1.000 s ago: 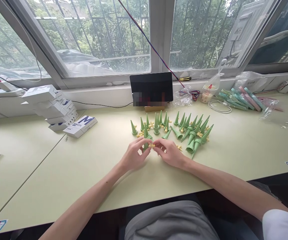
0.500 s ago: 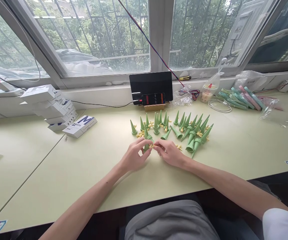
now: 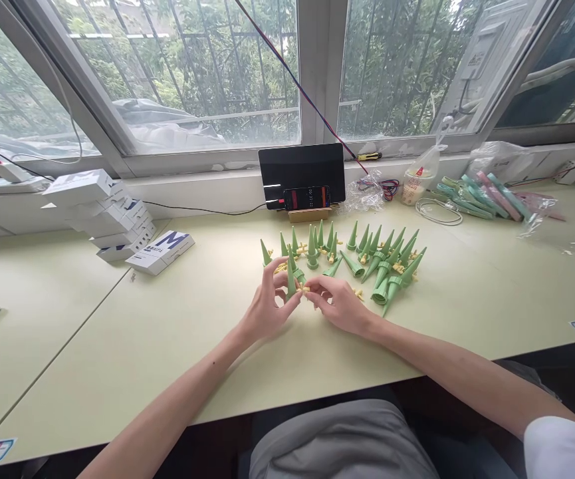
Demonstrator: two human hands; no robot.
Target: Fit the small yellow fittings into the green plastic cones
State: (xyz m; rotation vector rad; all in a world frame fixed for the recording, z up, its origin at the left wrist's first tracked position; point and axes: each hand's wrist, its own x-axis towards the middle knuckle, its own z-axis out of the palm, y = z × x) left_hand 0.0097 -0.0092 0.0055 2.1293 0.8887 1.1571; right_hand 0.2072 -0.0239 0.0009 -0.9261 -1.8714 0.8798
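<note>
My left hand (image 3: 266, 304) curls around a green plastic watering spike (image 3: 290, 278) that stands point up, its index finger lifted along the cone. My right hand (image 3: 336, 301) pinches a small yellow valve piece (image 3: 305, 289) at the lower side of that spike. Whether the valve is seated in the spike I cannot tell. Just behind the hands stand several upright green spikes (image 3: 312, 249) with yellow pieces at their bases. To the right, more spikes lie tilted in a heap (image 3: 383, 267), and a few loose yellow valves (image 3: 357, 294) lie by my right wrist.
A phone showing a timer (image 3: 307, 198) leans against a black tablet (image 3: 301, 166) by the window. White boxes (image 3: 102, 213) are stacked at the left, with one box (image 3: 161, 251) lying nearer. A bagged cup (image 3: 414, 183) and bundled strips (image 3: 486, 196) sit at the back right.
My left index finger has lifted and opened away from the valve, uncovering more of the green spike. My right hand stays nearly in place with its pinch.
</note>
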